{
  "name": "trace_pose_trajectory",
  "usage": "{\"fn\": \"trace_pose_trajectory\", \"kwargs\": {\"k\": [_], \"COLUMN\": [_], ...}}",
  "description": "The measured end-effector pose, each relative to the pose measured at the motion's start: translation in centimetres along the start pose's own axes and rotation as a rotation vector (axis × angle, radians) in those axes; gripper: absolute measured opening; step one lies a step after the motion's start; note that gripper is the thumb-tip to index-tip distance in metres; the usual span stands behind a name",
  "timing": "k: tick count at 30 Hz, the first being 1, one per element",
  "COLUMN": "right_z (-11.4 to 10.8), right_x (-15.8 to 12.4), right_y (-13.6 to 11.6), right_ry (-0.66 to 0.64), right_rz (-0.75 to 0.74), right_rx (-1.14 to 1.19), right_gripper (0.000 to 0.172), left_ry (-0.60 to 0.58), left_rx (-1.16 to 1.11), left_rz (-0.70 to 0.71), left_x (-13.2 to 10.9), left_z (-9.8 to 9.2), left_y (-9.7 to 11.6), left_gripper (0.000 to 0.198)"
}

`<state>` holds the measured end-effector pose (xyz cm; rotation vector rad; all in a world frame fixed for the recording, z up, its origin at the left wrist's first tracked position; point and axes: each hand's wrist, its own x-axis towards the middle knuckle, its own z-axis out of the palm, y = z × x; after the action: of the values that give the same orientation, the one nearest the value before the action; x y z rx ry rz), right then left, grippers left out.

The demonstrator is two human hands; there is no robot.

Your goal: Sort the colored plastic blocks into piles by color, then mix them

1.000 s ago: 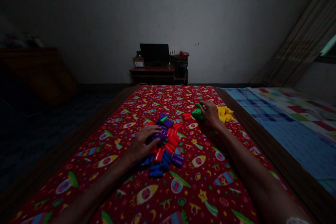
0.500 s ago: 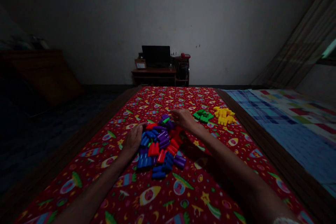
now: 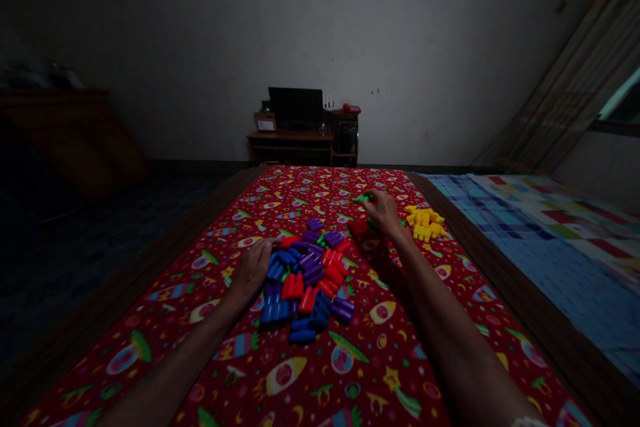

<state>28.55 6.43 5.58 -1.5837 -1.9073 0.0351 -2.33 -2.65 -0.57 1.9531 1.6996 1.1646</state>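
A mixed pile of plastic building blocks lies on the red patterned cloth, with blue blocks (image 3: 275, 309), red blocks (image 3: 333, 265) and purple blocks (image 3: 311, 263) among it. Along the pile's left edge rests my left hand (image 3: 254, 267), open, its fingers stretched forward beside a red block (image 3: 289, 241). My right hand (image 3: 384, 212) pinches a green block (image 3: 363, 199) just over the green blocks, which it mostly hides. Right of that hand sits a heap of yellow blocks (image 3: 426, 223).
The red cloth (image 3: 280, 377) with rockets and stars covers a long surface with dark brown edges. To the right lies blue and checked bedding (image 3: 545, 247). Against the far wall stands a desk (image 3: 291, 138) with a black monitor (image 3: 296, 107).
My right hand has moved right, from the back of the mixed pile to the green blocks, taking a green block along. My left hand stays almost where it was.
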Motion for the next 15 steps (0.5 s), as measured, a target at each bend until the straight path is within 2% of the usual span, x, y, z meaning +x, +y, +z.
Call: {"fn": "trace_pose_trajectory", "kwargs": {"k": [3, 5, 7, 9, 11, 15], "right_z": [-0.9, -1.0, -0.8, -0.7, -0.8, -1.7], "right_x": [0.0, -0.3, -0.6, -0.6, -0.5, 0.1], "right_y": [3.8, 5.3, 6.1, 6.4, 6.4, 4.7], "right_ry": [0.114, 0.089, 0.001, -0.083, -0.105, 0.06], "right_rz": [0.229, 0.322, 0.36, 0.36, 0.348, 0.293], "right_rx": [-0.102, -0.149, -0.164, -0.158, -0.151, -0.135], "right_gripper": [0.035, 0.035, 0.034, 0.034, 0.034, 0.033], "left_ry": [-0.007, -0.007, -0.011, -0.017, -0.022, -0.023], "left_rx": [0.001, 0.002, 0.01, 0.017, 0.017, 0.026], "left_rz": [-0.001, 0.002, 0.005, 0.007, 0.005, 0.005], "left_x": [0.1, 0.1, 0.1, 0.1, 0.1, 0.0], "left_z": [0.0, -0.1, -0.1, -0.1, -0.2, -0.2], "left_y": [0.1, 0.1, 0.1, 0.2, 0.2, 0.1], "left_gripper": [0.046, 0.046, 0.046, 0.047, 0.048, 0.047]}}
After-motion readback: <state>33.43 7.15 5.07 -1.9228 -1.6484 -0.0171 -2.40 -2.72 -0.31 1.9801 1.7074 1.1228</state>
